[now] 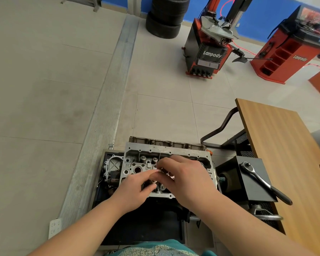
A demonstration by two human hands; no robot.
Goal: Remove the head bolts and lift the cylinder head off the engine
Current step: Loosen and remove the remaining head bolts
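Note:
The aluminium cylinder head sits on the engine, low in the middle of the view, on a black stand. Valve springs and open bores show on its left half. Both my hands are over its middle. My left hand reaches in from the near side, thumb and fingertips closed on a small pale metal part. My right hand comes in from the right with curled fingers meeting the same spot. The part is blurred and mostly hidden by the fingers, and the head's right half lies under my right hand.
A ratchet wrench lies on a black box right of the engine, beside a wooden table. A white power strip lies on the floor at the left by a metal floor rail. A tyre changer, a red wheel balancer and stacked tyres stand far back.

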